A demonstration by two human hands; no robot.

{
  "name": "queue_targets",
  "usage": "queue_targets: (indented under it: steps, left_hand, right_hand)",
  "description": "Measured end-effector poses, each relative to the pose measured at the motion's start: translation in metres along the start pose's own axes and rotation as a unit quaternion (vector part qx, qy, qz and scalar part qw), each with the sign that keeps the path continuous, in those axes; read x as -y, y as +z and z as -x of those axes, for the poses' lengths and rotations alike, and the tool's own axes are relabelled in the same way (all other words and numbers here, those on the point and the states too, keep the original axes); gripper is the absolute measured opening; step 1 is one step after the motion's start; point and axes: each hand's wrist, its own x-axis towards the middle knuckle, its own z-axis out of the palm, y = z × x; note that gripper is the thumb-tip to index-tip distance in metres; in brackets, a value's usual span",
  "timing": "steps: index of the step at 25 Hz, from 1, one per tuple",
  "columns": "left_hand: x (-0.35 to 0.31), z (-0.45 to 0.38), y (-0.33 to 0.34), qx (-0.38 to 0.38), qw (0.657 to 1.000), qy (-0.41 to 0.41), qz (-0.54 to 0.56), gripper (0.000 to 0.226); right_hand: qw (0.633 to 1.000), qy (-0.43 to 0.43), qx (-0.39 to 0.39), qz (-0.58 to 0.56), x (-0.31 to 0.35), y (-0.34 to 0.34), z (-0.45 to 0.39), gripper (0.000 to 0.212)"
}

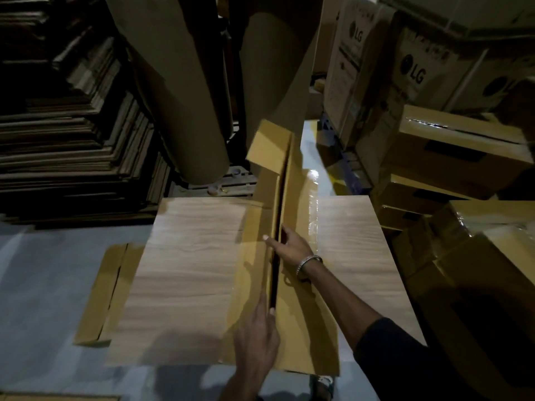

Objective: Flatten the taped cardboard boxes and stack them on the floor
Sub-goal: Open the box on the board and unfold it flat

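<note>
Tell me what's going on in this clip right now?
A person is collapsing a cardboard box over flattened boxes lying on the floor. The right hand grips the box's upper edge along the dark gap, with its fingers hooked over; the left hand lies flat against the box's side. The box is nearly flat but not yet laid down. More boxes wait on the right.

Both hands are on a half-collapsed cardboard box, standing on edge over a wood-grain board. The right hand (metal bracelet on that wrist) grips the top edge at the dark slit, and the left hand lies flat against the nearer side. Flattened cardboard is piled high at left, LG cartons at right.
</note>
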Motion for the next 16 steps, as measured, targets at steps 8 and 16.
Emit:
queue_targets:
  steps: [8,16]
  left_hand:
    - [-0.004,-0.017,0.027,0.187,0.966,-0.085,0.158,0.086]
    - [0.037,-0.042,0.083,0.168,0.961,-0.158,0.151,0.072]
  right_hand:
    - [0.967,-0.075,-0.038,0.238,-0.039,0.016,0.018,0.072]
    - [0.987,0.082,0.02,0.138,-0.142,0.014,0.06,0.035]
